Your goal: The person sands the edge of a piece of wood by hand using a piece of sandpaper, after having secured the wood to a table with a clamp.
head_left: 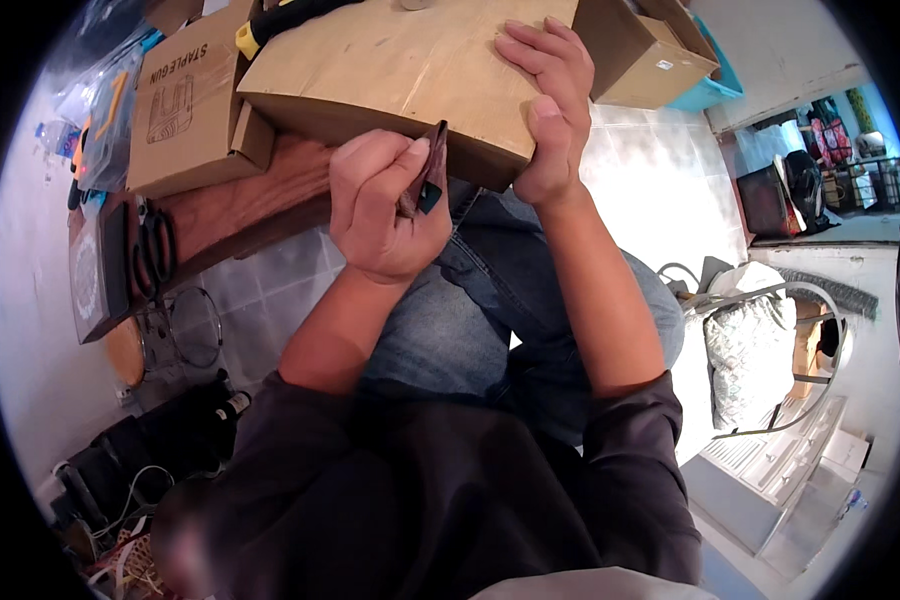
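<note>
A pale wooden box (390,70) lies across the bench in front of me, its near side facing my body. In my left hand (382,200) is a folded brown sheet (435,170) with a dark face that looks like sandpaper. The fingers pinch it close against the box's near lower edge. My right hand (550,110) grips the box's right end, fingers laid over the top and thumb at the near corner. Whatever lies between the sheet and the wood is hidden by the left hand.
A cardboard box (185,110) stands left on the reddish-brown wooden bench (280,175). Near it are black-handled scissors (153,250) and a dark flat box (100,275). A yellow-and-black tool handle (270,25) crosses the wooden box's far left. An open carton (660,60) sits far right.
</note>
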Demonstrator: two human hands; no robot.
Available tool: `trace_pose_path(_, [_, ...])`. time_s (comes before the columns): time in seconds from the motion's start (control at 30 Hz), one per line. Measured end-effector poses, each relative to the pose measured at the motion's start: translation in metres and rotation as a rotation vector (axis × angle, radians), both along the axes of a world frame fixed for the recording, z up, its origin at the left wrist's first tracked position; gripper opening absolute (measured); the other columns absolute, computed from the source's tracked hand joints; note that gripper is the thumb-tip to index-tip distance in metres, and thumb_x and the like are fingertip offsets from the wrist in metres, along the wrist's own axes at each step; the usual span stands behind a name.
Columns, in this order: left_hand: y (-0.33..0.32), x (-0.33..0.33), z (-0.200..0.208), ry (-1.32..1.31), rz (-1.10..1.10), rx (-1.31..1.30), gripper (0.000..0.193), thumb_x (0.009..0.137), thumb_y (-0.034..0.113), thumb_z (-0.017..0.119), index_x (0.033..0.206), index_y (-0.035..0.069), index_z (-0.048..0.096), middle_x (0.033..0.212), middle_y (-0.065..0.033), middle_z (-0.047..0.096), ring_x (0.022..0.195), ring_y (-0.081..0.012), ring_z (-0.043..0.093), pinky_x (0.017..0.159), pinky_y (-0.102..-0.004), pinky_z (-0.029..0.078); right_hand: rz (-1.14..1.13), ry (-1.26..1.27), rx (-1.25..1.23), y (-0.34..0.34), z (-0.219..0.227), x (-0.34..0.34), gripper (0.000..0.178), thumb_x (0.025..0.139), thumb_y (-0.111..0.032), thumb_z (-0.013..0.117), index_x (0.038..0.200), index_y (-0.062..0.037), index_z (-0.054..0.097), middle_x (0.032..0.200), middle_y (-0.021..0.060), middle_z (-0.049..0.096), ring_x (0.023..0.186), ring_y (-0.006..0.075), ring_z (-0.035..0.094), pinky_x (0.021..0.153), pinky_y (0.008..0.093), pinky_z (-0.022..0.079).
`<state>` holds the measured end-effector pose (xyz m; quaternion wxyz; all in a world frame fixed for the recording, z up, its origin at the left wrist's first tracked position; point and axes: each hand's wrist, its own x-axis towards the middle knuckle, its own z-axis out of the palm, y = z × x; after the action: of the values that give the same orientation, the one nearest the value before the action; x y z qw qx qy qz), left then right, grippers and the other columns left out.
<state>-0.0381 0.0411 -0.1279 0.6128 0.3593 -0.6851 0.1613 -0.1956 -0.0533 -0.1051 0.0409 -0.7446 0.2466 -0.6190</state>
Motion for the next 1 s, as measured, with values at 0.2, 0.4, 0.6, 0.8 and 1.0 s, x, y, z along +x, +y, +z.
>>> trace_pose_path(0.2, [-0.003, 0.001, 0.003, 0.009, 0.014, -0.038, 0.045, 0.069, -0.009, 0.084, 0.109, 0.006, 0.067, 0.101, -0.0105, 0.066, 0.089, -0.0311, 0.066, 0.079, -0.0394, 0.055, 0.003, -0.006, -0.012, 0.0, 0.0, 0.001, 0.05, 0.088, -0.033, 0.045, 0.113, 0.0012, 0.071, 0.124, 0.0211, 0.066, 0.128, 0.0418, 0.048, 0.117, 0.0513, 0.03])
trace_pose_path(0.4, [0.002, -0.001, 0.006, -0.047, -0.055, 0.017, 0.038, 0.072, -0.011, 0.082, 0.105, 0.001, 0.066, 0.1, -0.0129, 0.065, 0.086, -0.0308, 0.065, 0.076, -0.0361, 0.055, -0.003, -0.003, -0.036, 0.0, -0.001, 0.0, 0.048, 0.088, -0.032, 0.045, 0.111, 0.0018, 0.071, 0.123, 0.0211, 0.067, 0.126, 0.0405, 0.05, 0.116, 0.0517, 0.03])
trace_pose_path(0.6, [-0.003, 0.004, 0.013, -0.07, -0.083, -0.038, 0.035, 0.074, -0.012, 0.082, 0.103, 0.0, 0.065, 0.097, -0.013, 0.066, 0.084, -0.0292, 0.065, 0.075, -0.0367, 0.055, 0.011, -0.032, -0.088, -0.001, 0.002, 0.001, 0.045, 0.089, -0.031, 0.048, 0.11, 0.0005, 0.071, 0.121, 0.0191, 0.067, 0.122, 0.0382, 0.054, 0.116, 0.0526, 0.032])
trace_pose_path(0.8, [-0.001, 0.005, 0.003, -0.034, -0.068, 0.012, 0.032, 0.075, -0.011, 0.082, 0.101, 0.0, 0.066, 0.096, -0.0137, 0.066, 0.082, -0.029, 0.065, 0.075, -0.0356, 0.055, -0.012, 0.011, 0.04, 0.005, 0.003, 0.0, 0.057, 0.093, -0.04, 0.042, 0.117, 0.0052, 0.069, 0.13, 0.0262, 0.061, 0.132, 0.0463, 0.046, 0.117, 0.0547, 0.029])
trace_pose_path(1.0, [0.003, -0.005, 0.004, 0.037, 0.002, 0.059, 0.024, 0.081, -0.006, 0.08, 0.099, -0.001, 0.066, 0.095, -0.0145, 0.066, 0.081, -0.0283, 0.064, 0.074, -0.0352, 0.054, -0.007, 0.001, -0.042, -0.003, -0.003, -0.005, 0.055, 0.092, -0.037, 0.044, 0.116, 0.0059, 0.068, 0.126, 0.027, 0.062, 0.127, 0.0454, 0.05, 0.116, 0.0545, 0.031])
